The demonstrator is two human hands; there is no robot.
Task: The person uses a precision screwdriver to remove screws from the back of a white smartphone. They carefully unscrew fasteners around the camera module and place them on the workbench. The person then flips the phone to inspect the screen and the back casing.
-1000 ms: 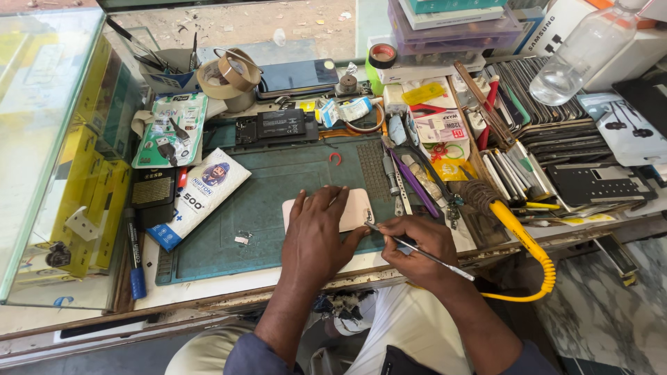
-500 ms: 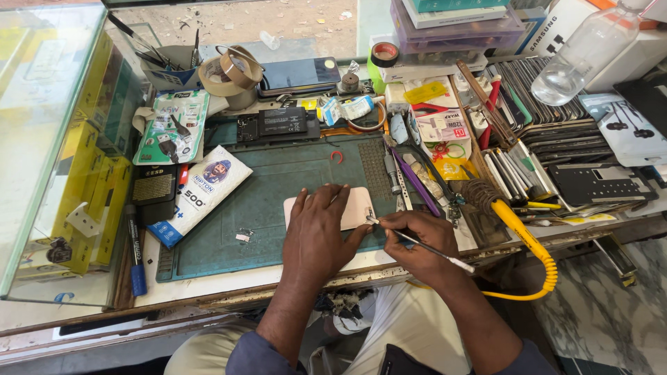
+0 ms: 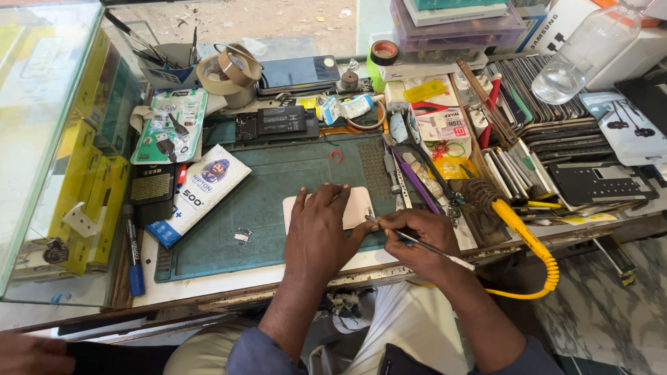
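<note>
1. A pale, cream-coloured phone [image 3: 354, 206] with rounded corners lies flat on a dark green work mat [image 3: 278, 201], near the mat's front edge, just below the centre of the view.
2. The left hand [image 3: 321, 232] lies palm down across the phone's middle, fingers spread, pressing it onto the mat; only the two ends of the phone show.
3. The right hand [image 3: 415, 239], at 3 o'clock from the phone, pinches a thin metal tool [image 3: 417, 242] between thumb and fingers, its tip at the phone's right edge.
4. At 9 o'clock on the mat lies a white and blue box [image 3: 198, 191].
5. At 12 o'clock sits a black circuit part [image 3: 276, 123].
6. At 3 o'clock a yellow-handled soldering iron [image 3: 517, 226] rests, its coiled yellow cord [image 3: 549, 274] hanging over the bench edge.
</note>
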